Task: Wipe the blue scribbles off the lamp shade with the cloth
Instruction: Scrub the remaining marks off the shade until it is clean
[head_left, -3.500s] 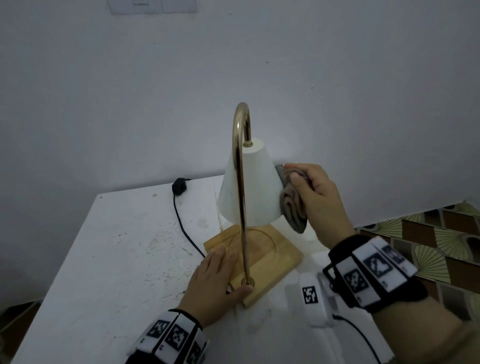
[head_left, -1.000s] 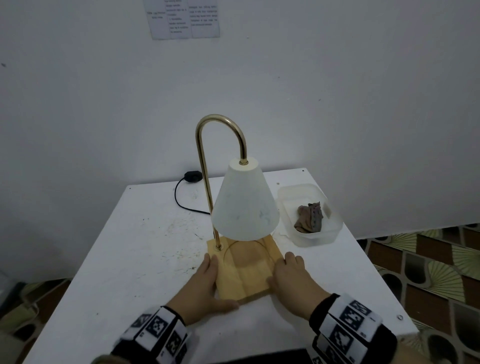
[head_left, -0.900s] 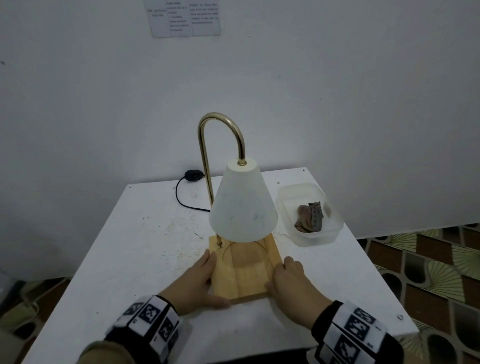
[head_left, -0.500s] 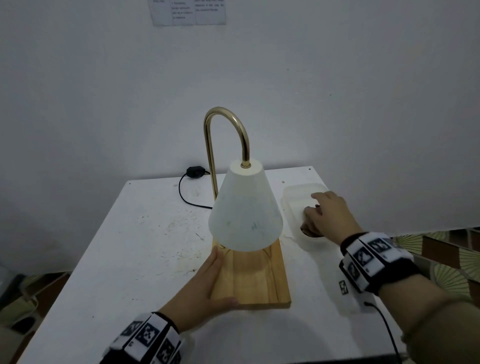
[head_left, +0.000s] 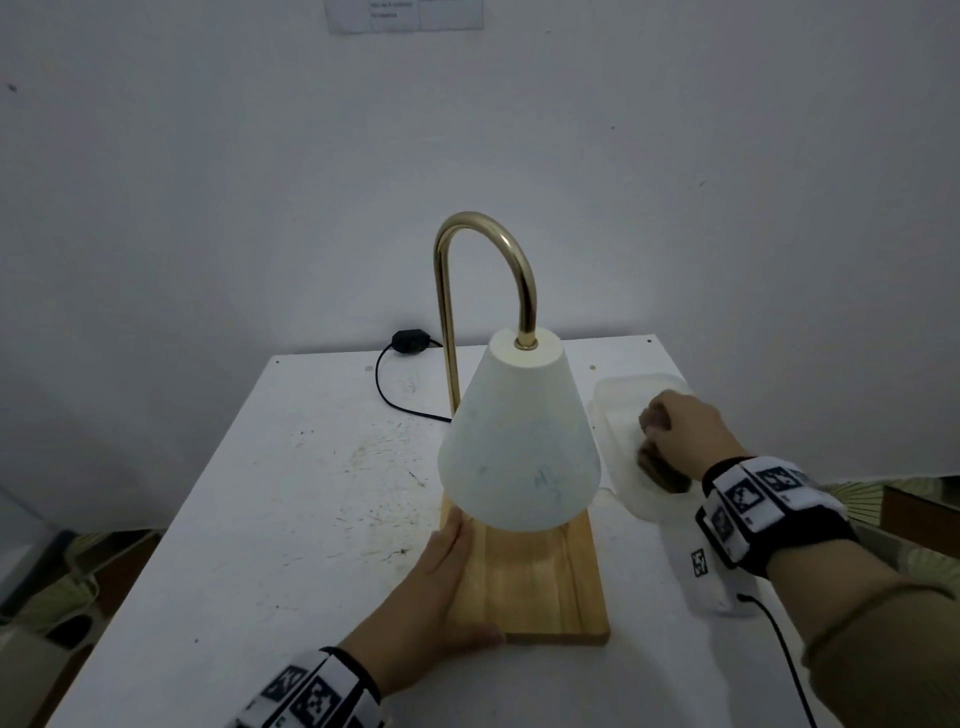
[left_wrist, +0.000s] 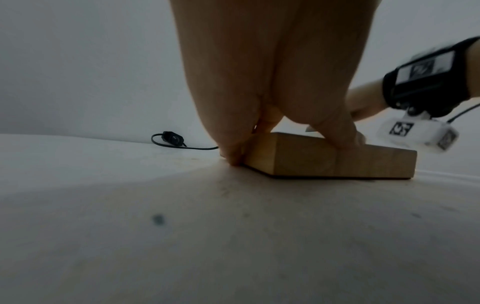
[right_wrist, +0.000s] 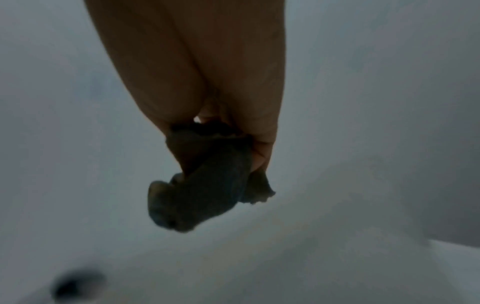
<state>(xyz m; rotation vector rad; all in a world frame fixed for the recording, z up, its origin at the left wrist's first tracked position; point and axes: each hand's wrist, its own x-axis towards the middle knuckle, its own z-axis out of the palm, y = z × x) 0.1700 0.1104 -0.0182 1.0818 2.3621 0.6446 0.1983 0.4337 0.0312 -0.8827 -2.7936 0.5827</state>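
The lamp's white cone shade (head_left: 519, 441) hangs from a brass arm (head_left: 485, 228) over a wooden base (head_left: 540, 582). Faint blue scribbles (head_left: 545, 480) show low on the shade's near side. My left hand (head_left: 441, 582) lies flat along the base's left edge with straight fingers, the thumb at the front corner. In the left wrist view the left hand (left_wrist: 259, 102) touches the base (left_wrist: 311, 160). My right hand (head_left: 675, 431) is inside the plastic tub (head_left: 618, 400) and grips the brown cloth (head_left: 662, 470). The cloth (right_wrist: 207, 181) dangles from the pinching fingers (right_wrist: 262, 152).
A black cord with a switch (head_left: 408, 341) runs from the lamp across the white table (head_left: 291, 493) to the wall. The wall stands close behind the table. The table's right edge lies just past the tub, with patterned floor (head_left: 893, 509) beyond.
My right hand left the lamp base, reached right into the tub and closed on the cloth. The left hand stayed at the base's left edge.
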